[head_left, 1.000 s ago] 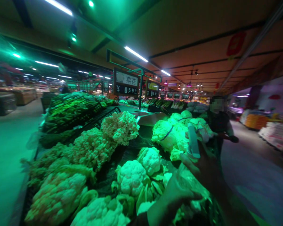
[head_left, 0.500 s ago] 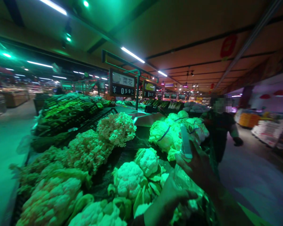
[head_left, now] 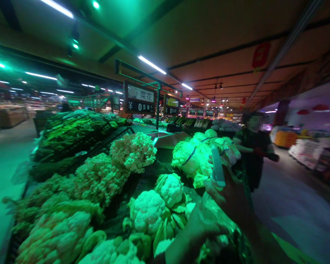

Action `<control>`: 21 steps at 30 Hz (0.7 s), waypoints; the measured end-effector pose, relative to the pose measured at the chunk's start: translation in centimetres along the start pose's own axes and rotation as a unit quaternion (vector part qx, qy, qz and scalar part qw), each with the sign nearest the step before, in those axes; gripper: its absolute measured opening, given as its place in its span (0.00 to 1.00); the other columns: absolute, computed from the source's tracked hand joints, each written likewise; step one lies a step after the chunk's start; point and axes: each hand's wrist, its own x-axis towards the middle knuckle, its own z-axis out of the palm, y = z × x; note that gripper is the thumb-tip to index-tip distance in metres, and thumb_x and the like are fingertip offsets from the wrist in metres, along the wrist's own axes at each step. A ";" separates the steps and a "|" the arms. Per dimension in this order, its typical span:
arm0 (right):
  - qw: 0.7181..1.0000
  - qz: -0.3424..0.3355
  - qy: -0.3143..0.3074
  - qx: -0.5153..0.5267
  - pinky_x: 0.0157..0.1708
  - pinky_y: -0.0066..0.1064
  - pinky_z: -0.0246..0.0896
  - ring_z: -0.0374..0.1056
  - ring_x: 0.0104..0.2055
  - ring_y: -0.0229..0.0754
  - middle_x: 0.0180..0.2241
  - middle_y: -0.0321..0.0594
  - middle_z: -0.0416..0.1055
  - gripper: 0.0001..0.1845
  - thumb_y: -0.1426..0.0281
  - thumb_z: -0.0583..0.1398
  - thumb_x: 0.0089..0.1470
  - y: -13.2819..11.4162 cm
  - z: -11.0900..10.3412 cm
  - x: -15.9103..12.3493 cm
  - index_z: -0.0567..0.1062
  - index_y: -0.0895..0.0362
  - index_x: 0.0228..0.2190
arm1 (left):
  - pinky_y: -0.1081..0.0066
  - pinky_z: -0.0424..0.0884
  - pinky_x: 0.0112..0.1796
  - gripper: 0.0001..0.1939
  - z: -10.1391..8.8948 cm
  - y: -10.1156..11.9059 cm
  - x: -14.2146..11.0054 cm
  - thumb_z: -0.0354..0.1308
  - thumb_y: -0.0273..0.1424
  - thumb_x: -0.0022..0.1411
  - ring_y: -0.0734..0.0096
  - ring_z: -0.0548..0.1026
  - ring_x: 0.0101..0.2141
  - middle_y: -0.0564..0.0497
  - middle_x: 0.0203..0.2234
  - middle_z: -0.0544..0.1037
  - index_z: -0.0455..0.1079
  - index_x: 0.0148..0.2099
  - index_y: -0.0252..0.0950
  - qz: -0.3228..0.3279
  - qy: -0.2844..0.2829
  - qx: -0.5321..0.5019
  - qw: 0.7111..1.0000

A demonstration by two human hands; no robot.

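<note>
Green-lit market, glowing ceiling tubes (head_left: pixel 152 64)

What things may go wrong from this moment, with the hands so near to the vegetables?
The right hand holds a pale blue object near the cabbages; if the grip loosens, it might drop among them. The left hand is low beside the cauliflowers, so a careless move might knock one. A person is in the aisle ahead and might come within arm's reach.
</note>
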 end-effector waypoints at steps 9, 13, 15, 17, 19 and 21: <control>0.999 0.025 0.010 0.042 0.38 0.35 0.78 0.79 0.44 0.48 0.49 0.50 0.76 0.29 0.65 0.59 0.64 0.0 -0.3 0.0 0.61 0.54 0.63 | 0.76 0.70 0.27 0.32 0.7 -1.0 0.1 0.77 0.33 0.44 0.75 0.76 0.28 0.50 0.36 0.83 0.75 0.52 0.34 0.008 0.000 -0.041 0.999; 0.999 0.013 0.024 0.043 0.34 0.33 0.77 0.78 0.37 0.45 0.42 0.44 0.77 0.24 0.64 0.56 0.66 -0.2 -0.7 0.5 0.62 0.52 0.61 | 0.75 0.71 0.30 0.42 1.0 -1.1 0.4 0.79 0.30 0.33 0.70 0.78 0.32 0.47 0.41 0.84 0.75 0.55 0.35 0.005 0.014 -0.081 0.997; 0.999 0.010 0.023 0.036 0.32 0.36 0.77 0.77 0.37 0.47 0.42 0.44 0.75 0.21 0.61 0.55 0.67 0.1 -0.7 0.3 0.63 0.52 0.58 | 0.75 0.71 0.31 0.45 1.0 -1.3 0.6 0.80 0.28 0.30 0.71 0.78 0.33 0.46 0.42 0.84 0.76 0.56 0.34 0.001 0.013 -0.104 0.995; 0.999 0.033 0.011 0.021 0.32 0.40 0.76 0.77 0.38 0.51 0.43 0.46 0.75 0.22 0.57 0.55 0.66 0.8 -0.4 -0.3 0.65 0.52 0.56 | 0.75 0.72 0.34 0.47 0.9 -1.7 0.9 0.81 0.27 0.26 0.71 0.78 0.35 0.46 0.42 0.83 0.77 0.55 0.33 0.013 0.008 -0.113 0.993; 0.997 0.079 -0.005 0.014 0.35 0.44 0.76 0.77 0.38 0.53 0.45 0.48 0.75 0.25 0.54 0.57 0.64 1.7 0.0 -1.2 0.65 0.52 0.58 | 0.73 0.73 0.34 0.48 0.6 -2.3 1.5 0.82 0.29 0.24 0.70 0.78 0.34 0.46 0.40 0.83 0.78 0.54 0.32 0.022 -0.003 -0.105 0.994; 0.995 0.102 -0.011 0.022 0.35 0.44 0.75 0.76 0.37 0.54 0.45 0.48 0.75 0.28 0.55 0.58 0.64 2.6 0.4 -2.0 0.64 0.50 0.61 | 0.71 0.73 0.35 0.50 0.3 -2.8 2.1 0.83 0.29 0.22 0.69 0.78 0.34 0.47 0.40 0.83 0.78 0.55 0.33 0.029 -0.011 -0.098 0.995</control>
